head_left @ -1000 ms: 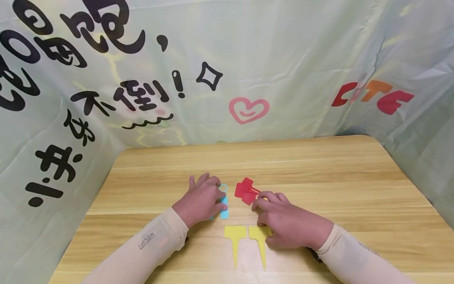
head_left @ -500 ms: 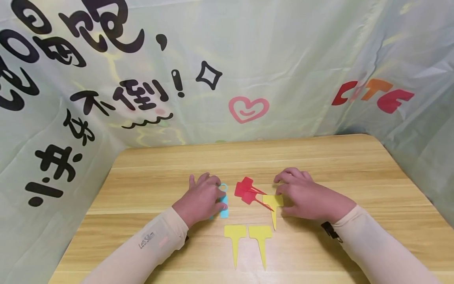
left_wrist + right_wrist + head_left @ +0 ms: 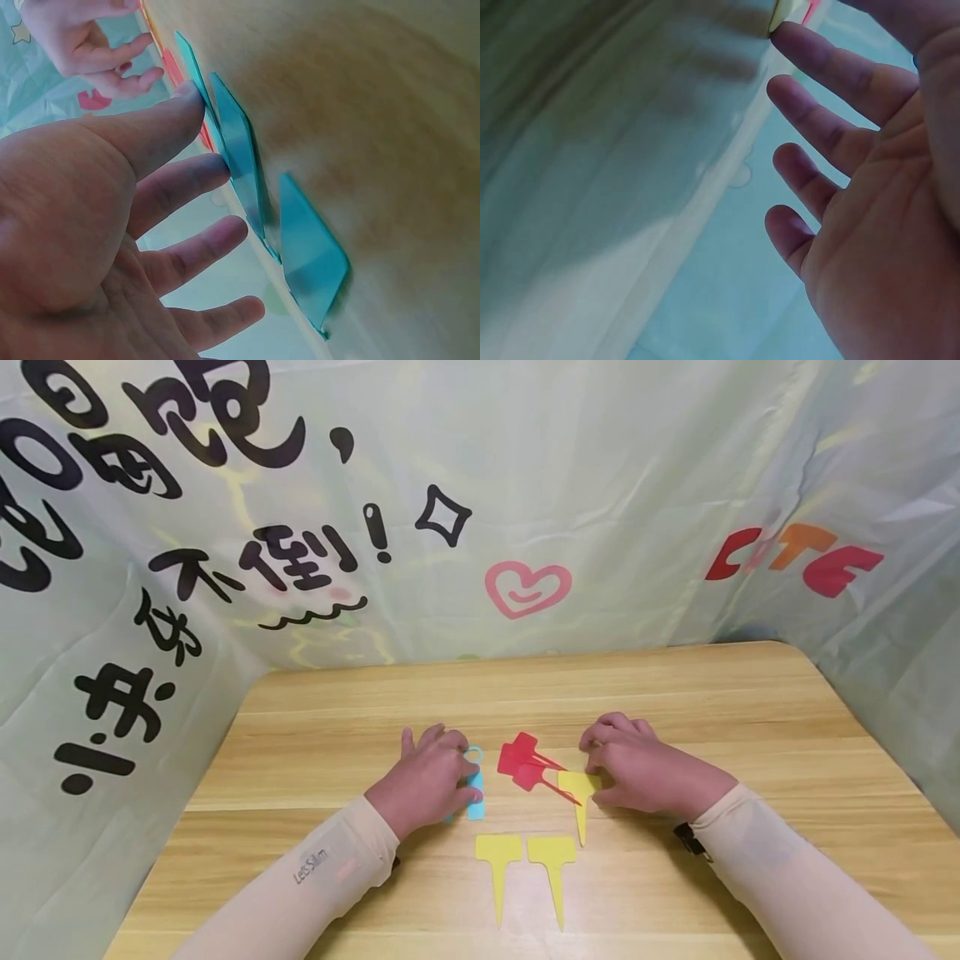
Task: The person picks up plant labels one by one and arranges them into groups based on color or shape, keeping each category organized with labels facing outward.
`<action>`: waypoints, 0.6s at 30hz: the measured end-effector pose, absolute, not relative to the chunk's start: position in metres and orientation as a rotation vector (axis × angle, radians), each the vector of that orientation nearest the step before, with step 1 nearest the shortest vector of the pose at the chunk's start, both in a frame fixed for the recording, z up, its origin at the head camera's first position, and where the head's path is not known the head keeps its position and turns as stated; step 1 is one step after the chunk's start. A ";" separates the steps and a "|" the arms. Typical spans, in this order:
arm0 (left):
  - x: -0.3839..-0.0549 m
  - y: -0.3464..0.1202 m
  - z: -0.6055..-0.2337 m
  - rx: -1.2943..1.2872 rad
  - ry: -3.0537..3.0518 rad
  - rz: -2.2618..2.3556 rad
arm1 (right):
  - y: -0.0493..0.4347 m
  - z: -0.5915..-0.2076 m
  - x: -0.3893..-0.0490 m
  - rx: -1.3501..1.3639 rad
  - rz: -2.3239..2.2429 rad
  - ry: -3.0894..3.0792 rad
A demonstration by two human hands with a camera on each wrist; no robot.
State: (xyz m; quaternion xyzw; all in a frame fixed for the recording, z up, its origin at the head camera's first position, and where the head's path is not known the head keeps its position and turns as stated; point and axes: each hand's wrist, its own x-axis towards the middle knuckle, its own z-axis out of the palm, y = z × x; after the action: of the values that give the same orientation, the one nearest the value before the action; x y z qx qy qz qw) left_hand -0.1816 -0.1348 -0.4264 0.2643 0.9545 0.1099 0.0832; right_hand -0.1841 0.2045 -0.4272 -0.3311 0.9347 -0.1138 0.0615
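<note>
On the wooden surface point(image 3: 675, 693) the sorting looks about half done, I think. Two yellow tags point(image 3: 525, 860) already lie side by side near the front edge. A third yellow tag point(image 3: 579, 787) waits further back, partly on the red tags point(image 3: 521, 760). The right hand point(image 3: 645, 768) touches it with relaxed, spread fingers, holding nothing. The left hand point(image 3: 423, 781) lies flat with straight fingers on the blue tags point(image 3: 474, 793). The tags are thin, flat plastic with pointed stems.
</note>
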 end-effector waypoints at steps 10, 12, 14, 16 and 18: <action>-0.182 -0.134 -0.428 0.798 2.857 0.329 | 0.207 -0.423 -0.186 -1.007 -0.309 2.828; -0.182 -0.134 -0.428 0.799 2.857 0.337 | 0.210 -0.422 -0.186 -0.996 -0.290 2.843; -0.183 -0.134 -0.428 0.802 2.855 0.340 | 0.214 -0.420 -0.187 -0.979 -0.265 2.864; -0.183 -0.134 -0.427 0.801 2.853 0.337 | 0.218 -0.418 -0.186 -0.962 -0.255 2.882; -0.183 -0.135 -0.427 0.800 2.852 0.331 | 0.221 -0.416 -0.185 -0.949 -0.248 2.896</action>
State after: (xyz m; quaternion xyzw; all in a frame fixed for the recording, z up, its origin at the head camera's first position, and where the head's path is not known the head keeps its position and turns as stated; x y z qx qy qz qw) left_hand -0.1826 -0.1348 -0.4269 0.2676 0.9537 0.1108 0.0805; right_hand -0.1850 0.2212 -0.4157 -0.3101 0.9463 -0.0810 0.0420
